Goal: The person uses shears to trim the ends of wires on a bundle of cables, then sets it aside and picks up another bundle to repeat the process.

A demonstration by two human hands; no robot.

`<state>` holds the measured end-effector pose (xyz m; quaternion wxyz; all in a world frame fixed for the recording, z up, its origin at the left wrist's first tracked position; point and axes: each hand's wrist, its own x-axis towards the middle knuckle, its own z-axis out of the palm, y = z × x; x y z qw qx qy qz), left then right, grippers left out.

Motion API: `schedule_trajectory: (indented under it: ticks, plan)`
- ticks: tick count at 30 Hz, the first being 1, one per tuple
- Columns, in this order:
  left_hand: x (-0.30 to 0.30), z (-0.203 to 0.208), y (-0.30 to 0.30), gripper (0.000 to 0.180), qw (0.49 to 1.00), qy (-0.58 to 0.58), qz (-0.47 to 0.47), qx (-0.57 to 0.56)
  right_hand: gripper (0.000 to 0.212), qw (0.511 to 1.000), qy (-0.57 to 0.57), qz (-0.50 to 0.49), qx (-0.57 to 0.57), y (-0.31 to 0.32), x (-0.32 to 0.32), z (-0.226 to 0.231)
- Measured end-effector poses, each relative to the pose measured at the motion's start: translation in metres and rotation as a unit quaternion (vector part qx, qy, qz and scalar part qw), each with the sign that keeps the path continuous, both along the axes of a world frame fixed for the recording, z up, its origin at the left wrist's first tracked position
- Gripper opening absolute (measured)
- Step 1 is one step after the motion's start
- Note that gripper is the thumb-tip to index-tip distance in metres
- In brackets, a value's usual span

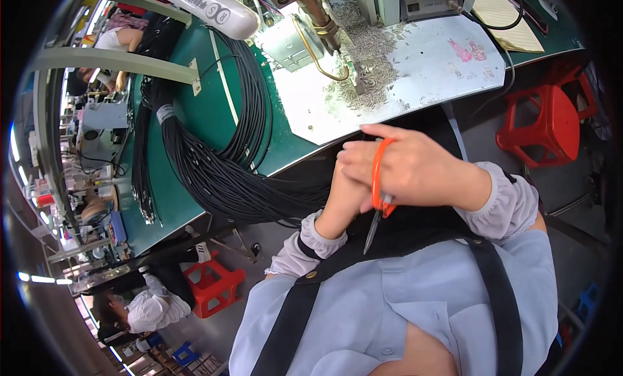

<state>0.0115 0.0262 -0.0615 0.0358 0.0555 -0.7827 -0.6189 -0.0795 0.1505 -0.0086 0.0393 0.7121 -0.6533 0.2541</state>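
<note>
My right hand [418,171] holds a pair of scissors [372,232] with orange handles. One handle loop lies across the backs of its fingers, and the blades point down toward my apron. Under it is my left hand [347,191], which the right one touches and partly covers, so its fingers are mostly hidden. Both hands are in front of the near edge of the white worktop [448,71]. Left of them, a thick bundle of black cables [211,181] hangs over the table edge, its end passing behind my left forearm.
A machine with a metal head [321,25] stands over the worktop, among many small metal pieces [373,71]. Behind the cables is a green table [195,64]. Red stools [545,126] stand at the right and lower left. A person [152,304] sits at the lower left.
</note>
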Motion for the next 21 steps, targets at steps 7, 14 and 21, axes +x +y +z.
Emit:
schedule_trajectory:
  ticks: [7,14,21]
  plan:
    - [0.002,-0.007,-0.006,0.028,0.996,0.074,0.037,0.016,0.038,0.991,-0.045,-0.087,-0.092,0.001,0.006,0.005]
    - [0.022,-0.035,-0.077,0.022,0.989,-0.058,-0.118,-0.071,0.023,0.934,-0.258,-0.204,-0.138,0.028,-0.011,-0.014]
    - [0.028,-0.038,-0.081,0.013,0.954,-0.232,-0.138,0.128,0.011,0.909,-0.338,-0.212,-0.123,0.035,-0.007,-0.040]
